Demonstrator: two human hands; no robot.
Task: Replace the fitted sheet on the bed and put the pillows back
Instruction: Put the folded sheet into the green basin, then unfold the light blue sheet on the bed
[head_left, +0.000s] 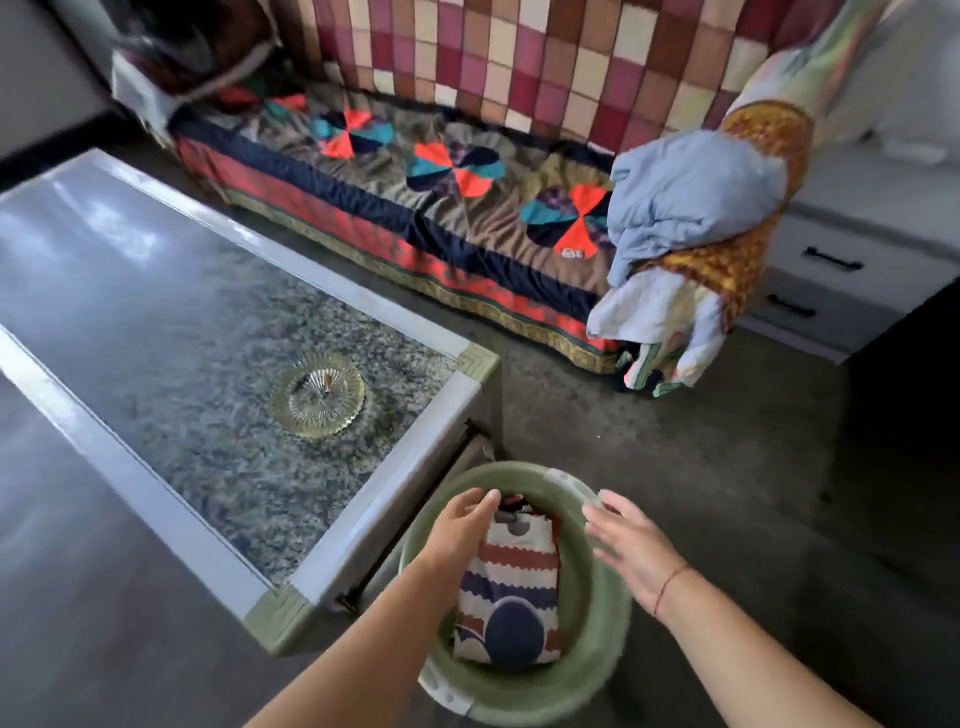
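Grey floor (675, 467) ran between a low bed (415, 218) and one stone-topped counter (156, 291) with pale edging and green corner pieces. A single ribbed glass dish (318, 394) sat on the counter, a small object in its middle too blurred to identify. The bed wore a dark patterned cover with four pinwheel motifs in a row, the farthest partly hidden, and a checked cloth (519, 52) hung behind it. At the bed's right end one bundle of bedding (691, 208) was heaped, showing pale blue, orange-patterned and white layers. Beyond it stood a white drawer unit (857, 234) with two dark handles.

One round green basin (602, 660) stood on the floor just beside the counter's near corner. It held one folded sheet (514, 587), white with red and navy wavy stripes and a navy circle. The left hand (462, 525) reached into the basin and grasped the sheet's far left edge, fingers curled over it. The right hand (631, 545) was released, fingers straight and spread above the basin's right rim, holding nothing, with a thin red thread (670, 584) around its wrist.
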